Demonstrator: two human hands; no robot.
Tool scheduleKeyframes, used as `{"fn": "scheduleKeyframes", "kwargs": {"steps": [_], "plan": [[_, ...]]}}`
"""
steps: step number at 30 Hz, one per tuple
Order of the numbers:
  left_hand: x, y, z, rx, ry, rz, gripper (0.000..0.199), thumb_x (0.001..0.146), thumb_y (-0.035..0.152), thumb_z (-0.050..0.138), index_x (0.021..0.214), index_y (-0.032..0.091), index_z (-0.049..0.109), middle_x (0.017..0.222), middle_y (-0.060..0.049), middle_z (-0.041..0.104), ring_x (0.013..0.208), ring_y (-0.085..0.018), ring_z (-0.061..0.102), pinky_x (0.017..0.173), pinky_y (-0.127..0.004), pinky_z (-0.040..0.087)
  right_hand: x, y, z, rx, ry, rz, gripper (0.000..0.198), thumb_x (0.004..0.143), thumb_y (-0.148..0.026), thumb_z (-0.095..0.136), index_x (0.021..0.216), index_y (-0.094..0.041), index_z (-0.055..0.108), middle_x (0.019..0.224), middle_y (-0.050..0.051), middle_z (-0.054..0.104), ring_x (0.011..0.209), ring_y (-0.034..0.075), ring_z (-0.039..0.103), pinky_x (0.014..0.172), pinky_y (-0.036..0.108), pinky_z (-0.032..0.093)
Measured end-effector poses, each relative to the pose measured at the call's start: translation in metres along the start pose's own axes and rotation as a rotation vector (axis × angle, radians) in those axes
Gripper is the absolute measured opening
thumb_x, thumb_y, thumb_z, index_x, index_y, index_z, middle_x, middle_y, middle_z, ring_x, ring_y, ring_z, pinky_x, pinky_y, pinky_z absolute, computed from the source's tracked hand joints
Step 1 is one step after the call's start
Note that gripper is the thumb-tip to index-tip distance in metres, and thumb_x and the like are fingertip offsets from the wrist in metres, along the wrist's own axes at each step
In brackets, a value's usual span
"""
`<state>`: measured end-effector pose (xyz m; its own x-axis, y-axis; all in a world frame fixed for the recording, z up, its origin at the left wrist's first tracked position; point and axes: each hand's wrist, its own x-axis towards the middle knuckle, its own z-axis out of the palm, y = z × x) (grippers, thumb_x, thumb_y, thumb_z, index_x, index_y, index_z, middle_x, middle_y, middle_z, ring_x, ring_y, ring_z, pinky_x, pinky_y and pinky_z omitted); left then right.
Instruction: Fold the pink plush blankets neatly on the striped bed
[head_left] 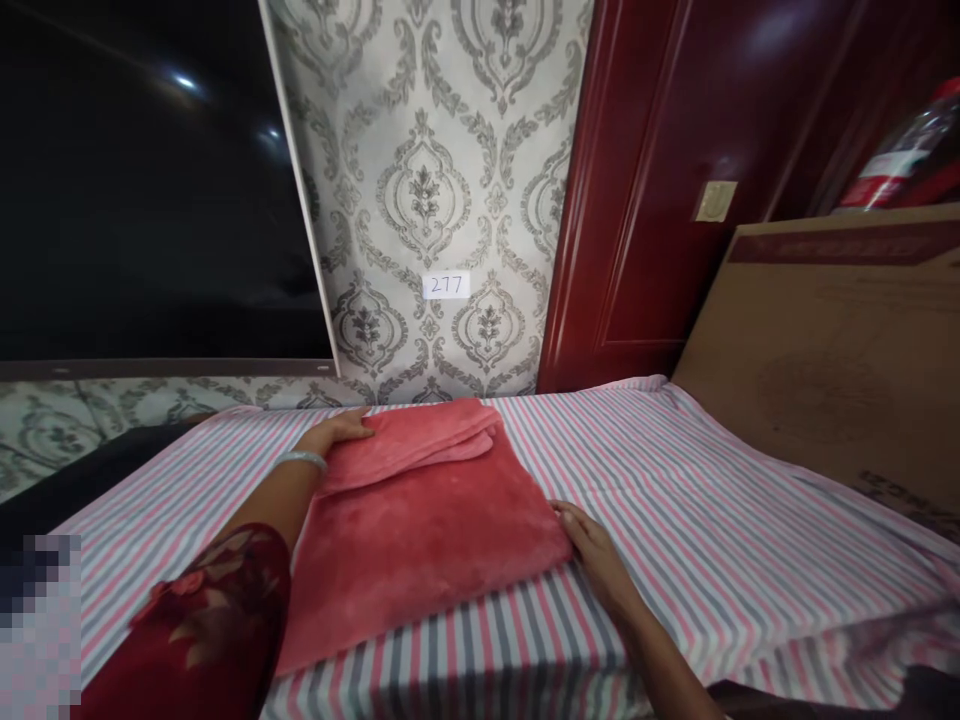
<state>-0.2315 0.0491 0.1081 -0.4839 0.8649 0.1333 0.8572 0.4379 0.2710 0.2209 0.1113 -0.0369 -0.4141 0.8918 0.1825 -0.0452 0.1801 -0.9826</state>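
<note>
A coral-red plush cloth (427, 535) lies folded on a striped sheet, with a smaller folded layer across its far part. At the cloth's far left edge rests my left hand (341, 428), fingers stretched over the fabric and a pale bangle on the wrist. My right hand (589, 540) is at the cloth's right edge near its front corner, fingers bent and closed on the border. Some of the right fingertips are hidden.
The pink, grey and white striped sheet (637, 470) covers the surface. A large cardboard box (832, 350) stands at right, with a bottle (892, 165) above it. Behind are a dark television (150, 200), patterned wallpaper with a "277" label (447, 285), and a dark red door (645, 180).
</note>
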Motion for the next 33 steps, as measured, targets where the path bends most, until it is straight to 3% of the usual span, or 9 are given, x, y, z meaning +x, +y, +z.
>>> {"fn": "scheduleKeyframes", "kwargs": {"steps": [6,9,12,15,18,23,27,31,33], "plan": [[-0.013,0.022,-0.013,0.185,0.024,0.001,0.028,0.07,0.031,0.069,0.091,0.012,0.069,0.106,-0.02,0.072,0.105,-0.04,0.066,0.093,-0.046,0.048,-0.001,-0.002,0.0,-0.006,0.014,-0.025,0.058,0.075,-0.072,0.063,0.104,-0.023,0.074,0.111,0.011,0.073,0.109,0.033,0.063,0.099,0.048,0.047],[-0.035,0.041,-0.029,0.241,0.174,0.113,0.025,0.077,0.029,0.061,0.098,0.015,0.066,0.115,-0.019,0.067,0.119,-0.039,0.057,0.103,-0.048,0.039,-0.003,-0.012,0.0,-0.086,0.191,-0.123,0.051,0.077,-0.066,0.064,0.103,-0.023,0.072,0.108,0.012,0.072,0.103,0.032,0.064,0.089,0.045,0.05],[-0.074,0.056,-0.04,0.313,0.444,0.35,0.024,0.082,0.031,0.056,0.098,0.015,0.065,0.105,-0.018,0.067,0.111,-0.035,0.057,0.104,-0.051,0.036,-0.005,-0.028,0.01,-0.067,0.288,-0.175,0.047,0.08,-0.064,0.061,0.099,-0.023,0.07,0.098,0.011,0.071,0.093,0.029,0.064,0.079,0.041,0.05],[-0.127,0.063,-0.032,0.34,0.676,0.533,0.025,0.089,0.034,0.05,0.097,0.018,0.067,0.091,-0.012,0.067,0.096,-0.03,0.06,0.103,-0.054,0.035,-0.01,-0.042,0.036,0.195,0.036,0.027,0.053,0.077,-0.066,0.065,0.107,-0.023,0.067,0.099,0.011,0.071,0.089,0.027,0.066,0.074,0.039,0.052],[-0.187,0.058,-0.006,0.321,0.72,0.643,0.022,0.09,0.028,0.051,0.104,0.024,0.068,0.095,-0.008,0.071,0.098,-0.025,0.063,0.108,-0.054,0.032,-0.018,-0.049,0.062,0.544,-0.217,0.303,0.068,0.077,-0.068,0.065,0.13,-0.027,0.053,0.12,0.013,0.068,0.101,0.028,0.068,0.079,0.042,0.054],[-0.259,0.023,0.036,0.263,0.682,0.86,0.023,0.086,0.028,0.065,0.109,0.033,0.068,0.106,-0.004,0.073,0.105,-0.025,0.065,0.111,-0.052,0.034,-0.032,-0.049,0.072,0.815,-0.251,0.415,0.073,0.084,-0.075,0.049,0.141,-0.03,0.038,0.122,0.014,0.065,0.112,0.028,0.065,0.092,0.048,0.051],[-0.278,-0.009,0.044,-0.024,0.613,0.588,0.041,0.085,0.048,0.061,0.119,0.026,0.065,0.121,-0.012,0.067,0.115,-0.031,0.061,0.102,-0.049,0.046,-0.04,-0.054,0.057,0.795,-0.244,0.459,0.07,0.086,-0.077,0.042,0.136,-0.027,0.045,0.116,0.014,0.068,0.102,0.029,0.069,0.095,0.052,0.049],[-0.279,-0.022,0.042,-0.407,0.42,0.086,0.044,0.086,0.061,0.05,0.099,0.023,0.068,0.096,-0.007,0.073,0.089,-0.025,0.068,0.071,-0.032,0.057,-0.043,-0.064,0.039,0.707,-0.266,0.468,0.069,0.087,-0.075,0.042,0.131,-0.022,0.051,0.121,0.019,0.068,0.107,0.033,0.069,0.098,0.053,0.048],[-0.277,-0.023,0.04,-0.534,0.258,-0.051,0.053,0.082,0.071,0.049,0.089,0.022,0.069,0.086,-0.004,0.074,0.082,-0.025,0.069,0.067,-0.031,0.057,-0.04,-0.068,0.029,0.638,-0.256,0.44,0.069,0.086,-0.077,0.042,0.125,-0.022,0.056,0.115,0.018,0.07,0.104,0.033,0.07,0.096,0.054,0.049]]}}
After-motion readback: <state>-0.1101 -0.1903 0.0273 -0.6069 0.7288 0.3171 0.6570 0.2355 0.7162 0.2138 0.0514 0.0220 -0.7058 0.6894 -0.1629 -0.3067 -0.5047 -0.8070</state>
